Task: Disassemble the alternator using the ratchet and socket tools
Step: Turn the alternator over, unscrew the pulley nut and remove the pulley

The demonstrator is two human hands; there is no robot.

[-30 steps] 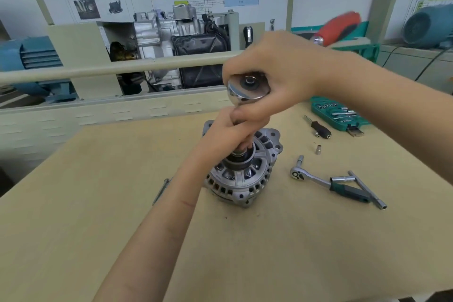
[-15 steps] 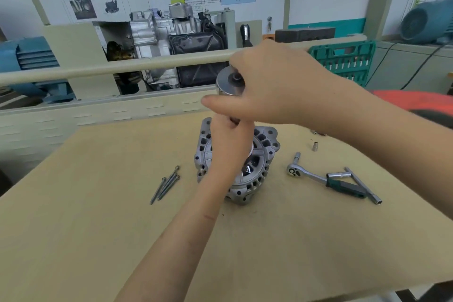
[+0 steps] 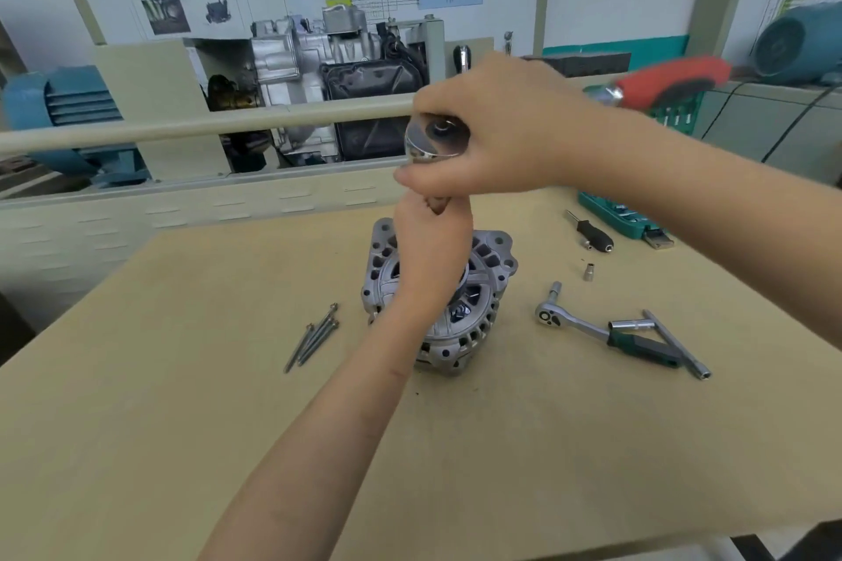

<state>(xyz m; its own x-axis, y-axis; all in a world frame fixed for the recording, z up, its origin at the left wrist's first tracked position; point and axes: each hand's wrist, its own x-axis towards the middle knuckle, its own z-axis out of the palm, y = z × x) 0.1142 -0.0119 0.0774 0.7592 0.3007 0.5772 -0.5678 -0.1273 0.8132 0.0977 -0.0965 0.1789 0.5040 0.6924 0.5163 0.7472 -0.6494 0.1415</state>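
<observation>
The alternator (image 3: 437, 296) sits upright near the middle of the workbench (image 3: 136, 424), its finned aluminium housing facing up, and both hands are stacked over its centre. The left hand (image 3: 430, 255) reaches down onto the hub with its fingers curled round something at the shaft, though what exactly they grip is hidden by the hand itself. The right hand (image 3: 505, 137) holds a shiny metal tool head (image 3: 435, 137) above it, fingers wrapped round its far side and thumb underneath; a red handle (image 3: 670, 80) juts out behind the wrist and appears to belong to the same tool, but motion blur leaves that uncertain. The main risk, as I judge it, is the housing turning or skating on the smooth board, since nothing clamps it and only the left hand steadies it; a hard pull on the handle could spin the whole unit instead of the fastener. A tilted tool could slip off and round the fastener, or drive the knuckles into the sharp fins. If the body shifts left it could scatter the 3 long bolts (image 3: 314, 337) lying just beside it, and on the right the ratchet (image 3: 601, 335), the T-bar (image 3: 674, 344) resting across it, and a loose small socket (image 3: 588, 272) could be knocked toward the edge.
</observation>
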